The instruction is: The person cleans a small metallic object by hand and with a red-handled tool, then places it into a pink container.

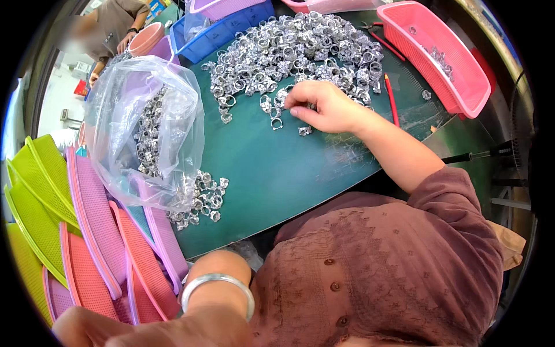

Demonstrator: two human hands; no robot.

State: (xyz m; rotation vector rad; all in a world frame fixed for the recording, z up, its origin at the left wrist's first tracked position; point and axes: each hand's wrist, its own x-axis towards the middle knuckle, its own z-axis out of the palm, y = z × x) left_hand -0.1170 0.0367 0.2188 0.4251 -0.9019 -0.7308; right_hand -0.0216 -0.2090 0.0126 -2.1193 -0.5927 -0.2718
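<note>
My right hand (pixel 326 107) is at the near edge of a big heap of silver-coloured metal rings (pixel 289 52), thumb and fingertips drawn together at a ring. More silver metal shows under the curled fingers. Just left of the fingertips lie a few loose rings (pixel 276 122), and one small piece (pixel 304 131) sits below the hand. My left hand (pixel 110 329) is raised close to the lower left edge, large and blurred, with its fingers mostly out of sight. A pale bangle (pixel 218 280) circles that wrist.
A clear plastic bag (pixel 185 115) of rings lies on the green table (pixel 260 179), with rings spilled beside it. Stacked coloured baskets (pixel 95 214) fill the left. A pink basket (pixel 468 89), red-handled pliers (pixel 387 43) and a red pen-like tool (pixel 392 101) are right. Another person's hand (pixel 125 41) shows far left.
</note>
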